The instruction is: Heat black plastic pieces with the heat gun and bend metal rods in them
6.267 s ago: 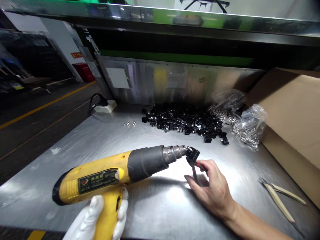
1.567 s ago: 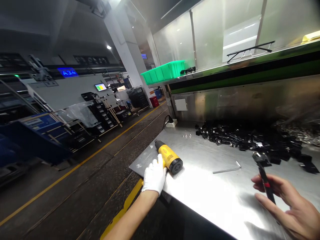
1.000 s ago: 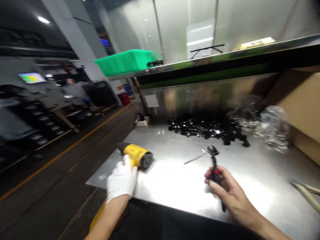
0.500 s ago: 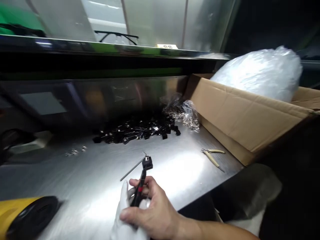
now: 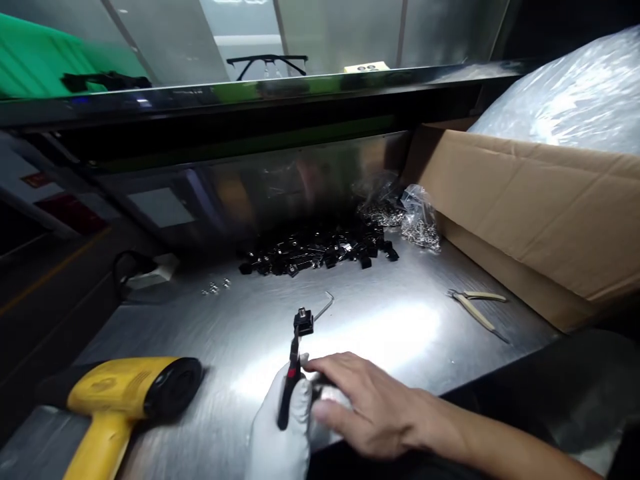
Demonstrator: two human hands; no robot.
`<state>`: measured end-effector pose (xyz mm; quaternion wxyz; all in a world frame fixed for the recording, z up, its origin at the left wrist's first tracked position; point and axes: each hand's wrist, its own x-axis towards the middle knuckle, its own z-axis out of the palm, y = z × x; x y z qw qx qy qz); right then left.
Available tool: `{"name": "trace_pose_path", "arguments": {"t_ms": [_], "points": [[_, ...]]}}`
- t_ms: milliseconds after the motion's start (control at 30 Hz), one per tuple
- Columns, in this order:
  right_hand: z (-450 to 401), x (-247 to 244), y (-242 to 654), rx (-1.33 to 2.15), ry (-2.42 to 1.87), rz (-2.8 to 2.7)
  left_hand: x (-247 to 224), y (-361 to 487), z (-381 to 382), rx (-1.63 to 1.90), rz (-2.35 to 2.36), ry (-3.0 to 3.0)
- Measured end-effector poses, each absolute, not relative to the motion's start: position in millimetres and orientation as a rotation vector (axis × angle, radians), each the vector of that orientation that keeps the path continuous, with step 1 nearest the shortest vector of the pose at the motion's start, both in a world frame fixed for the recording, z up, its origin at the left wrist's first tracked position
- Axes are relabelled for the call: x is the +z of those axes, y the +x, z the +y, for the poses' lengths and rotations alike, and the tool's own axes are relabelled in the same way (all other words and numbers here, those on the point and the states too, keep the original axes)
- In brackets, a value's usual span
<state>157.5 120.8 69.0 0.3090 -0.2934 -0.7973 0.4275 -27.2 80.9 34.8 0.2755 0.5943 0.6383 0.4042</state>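
My left hand (image 5: 285,427), in a white glove, is closed round a black tool-like part (image 5: 291,377) with a red band. The part stands roughly upright, with a black block and a small silver fitting (image 5: 302,312) at its top. Bare, my right hand (image 5: 355,403) is just right of it, fingers curved over something whitish and blurred between the hands; whether it grips this is unclear. Behind the block a bent metal hex key (image 5: 325,305) lies on the metal table (image 5: 240,320). A pile of similar black parts (image 5: 320,253) rests farther back.
A yellow heat gun (image 5: 120,387) lies at the left. Cream-handled pliers (image 5: 477,310) are at the right, beside a cardboard box (image 5: 525,207) with a plastic bag (image 5: 575,100). Bags of small metal pieces (image 5: 420,223) stand at the back; a few loose pieces (image 5: 214,288) lie left.
The view has swung left, showing more of the heat gun. My right hand has come off the black part to its right side, while my left hand keeps hold of it.
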Motion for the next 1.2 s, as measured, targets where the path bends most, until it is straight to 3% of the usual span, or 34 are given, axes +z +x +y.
{"name": "trace_pose_path", "arguments": {"t_ms": [233, 633, 1000, 1200], "points": [[190, 60, 135, 0.633, -1.538, -2.249, 49, -37, 72, 1.164, 1.521, 1.135], [228, 64, 159, 0.543, -1.901, -2.519, 20, -70, 71, 0.876, 1.858, 2.095], [201, 54, 222, 0.714, -1.730, -2.336, 26, -61, 82, 0.686, 1.919, 2.253], [159, 45, 218, 0.925, -1.320, -1.872, 24, -59, 82, 0.585, 1.953, 2.296]]}}
